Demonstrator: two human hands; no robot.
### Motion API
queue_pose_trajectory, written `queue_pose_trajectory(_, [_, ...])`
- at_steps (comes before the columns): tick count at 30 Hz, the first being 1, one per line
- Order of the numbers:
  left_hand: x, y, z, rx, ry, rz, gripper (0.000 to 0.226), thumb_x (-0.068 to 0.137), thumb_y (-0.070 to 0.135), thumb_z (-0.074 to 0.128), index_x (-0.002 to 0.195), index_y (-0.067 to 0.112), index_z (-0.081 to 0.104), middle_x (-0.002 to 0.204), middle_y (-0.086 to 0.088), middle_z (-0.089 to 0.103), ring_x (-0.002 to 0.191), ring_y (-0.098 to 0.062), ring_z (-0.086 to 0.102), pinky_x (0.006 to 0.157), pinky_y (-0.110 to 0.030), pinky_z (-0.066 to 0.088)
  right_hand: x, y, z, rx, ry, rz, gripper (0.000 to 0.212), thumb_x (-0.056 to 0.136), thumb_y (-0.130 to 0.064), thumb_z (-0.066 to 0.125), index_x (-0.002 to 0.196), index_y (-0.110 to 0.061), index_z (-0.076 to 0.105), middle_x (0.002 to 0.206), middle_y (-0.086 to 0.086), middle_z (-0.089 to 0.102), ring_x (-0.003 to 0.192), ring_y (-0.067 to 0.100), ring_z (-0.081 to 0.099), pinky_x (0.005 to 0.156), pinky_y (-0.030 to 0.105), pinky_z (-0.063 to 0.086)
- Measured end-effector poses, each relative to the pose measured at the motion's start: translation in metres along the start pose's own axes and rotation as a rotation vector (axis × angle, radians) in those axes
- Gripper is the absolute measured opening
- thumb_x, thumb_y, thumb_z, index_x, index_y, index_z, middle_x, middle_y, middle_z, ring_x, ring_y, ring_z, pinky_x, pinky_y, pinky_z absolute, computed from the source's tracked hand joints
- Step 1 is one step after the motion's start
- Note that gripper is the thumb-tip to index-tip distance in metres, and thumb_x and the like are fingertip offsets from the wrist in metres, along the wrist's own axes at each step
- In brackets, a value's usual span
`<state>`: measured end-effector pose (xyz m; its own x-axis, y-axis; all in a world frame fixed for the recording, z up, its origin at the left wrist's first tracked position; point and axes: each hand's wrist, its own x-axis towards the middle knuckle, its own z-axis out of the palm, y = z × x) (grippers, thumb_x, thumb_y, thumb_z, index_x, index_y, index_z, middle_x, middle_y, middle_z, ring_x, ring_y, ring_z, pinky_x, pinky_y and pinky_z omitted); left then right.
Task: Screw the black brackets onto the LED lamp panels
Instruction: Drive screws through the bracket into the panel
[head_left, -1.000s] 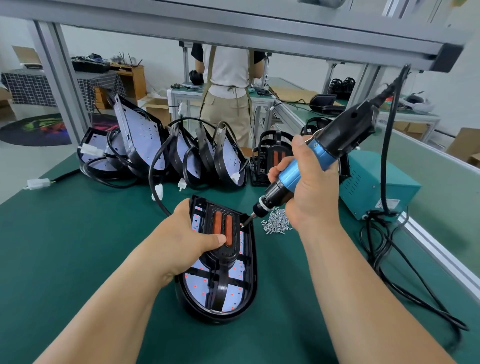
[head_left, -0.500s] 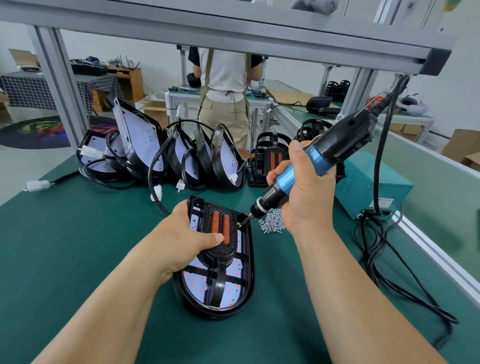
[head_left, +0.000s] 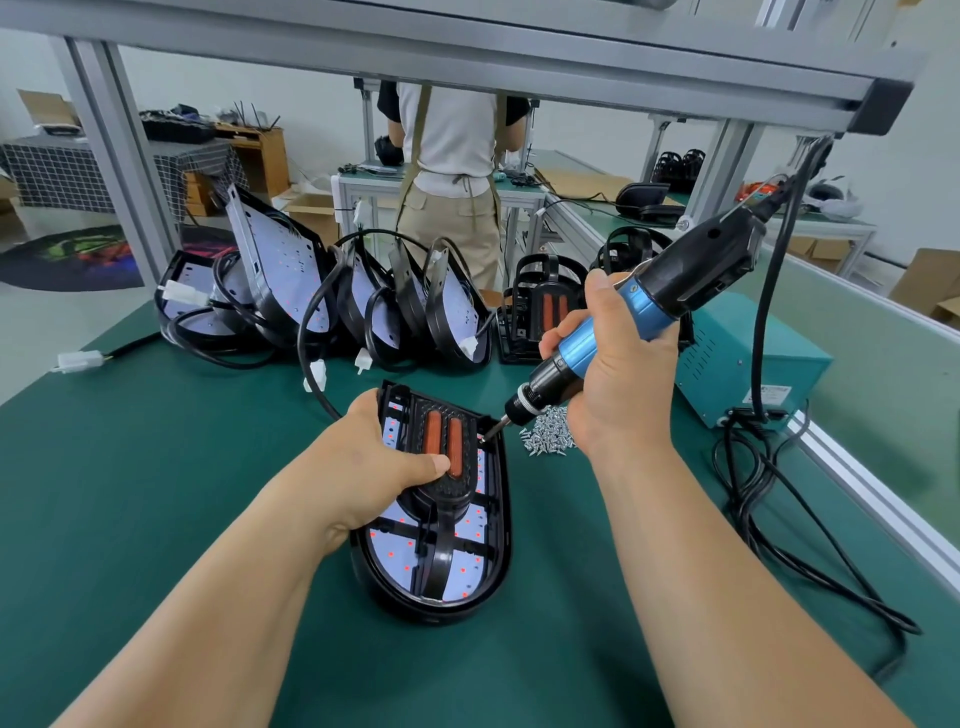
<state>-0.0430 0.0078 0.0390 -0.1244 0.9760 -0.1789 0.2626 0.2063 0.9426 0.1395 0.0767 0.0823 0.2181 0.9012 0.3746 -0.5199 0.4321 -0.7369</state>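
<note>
LED lamp panel (head_left: 434, 566) lies flat mid-counter (head_left: 156, 493), black bracket (head_left: 448, 486) seated on it. Left hand (head_left: 363, 467) grips the panel's edge, thumb across the bracket. Right hand (head_left: 618, 384) clasps electric screwdriver (head_left: 654, 306), bit at the bracket's right edge. Loose screws (head_left: 548, 440) heaped just beside.

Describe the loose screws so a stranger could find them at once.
On the green bench mat, find the teal box at the right. Between it and the lamp panel lying flat sits the pile of screws: the only small silver heap among black parts.
</note>
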Motion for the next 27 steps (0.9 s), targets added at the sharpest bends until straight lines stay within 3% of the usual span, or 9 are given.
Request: queue_pose_trajectory(27, [0.0007, 0.0002, 0.0004, -0.020, -0.013, 0.004, 0.048, 0.079, 0.006, 0.080, 0.120, 0.013, 0.056, 0.104, -0.010, 0.074, 0.100, -0.032, 0.070, 0.098, -0.053, 0.051, 0.0014, 0.0016, 0.0024, 0.031, -0.008, 0.012, 0.021, 0.082, -0.020, 0.072, 0.084, -0.023, 0.051, 0.055, -0.007, 0.056, 0.046, 0.013, 0.054, 0.059, 0.035, 0.046])
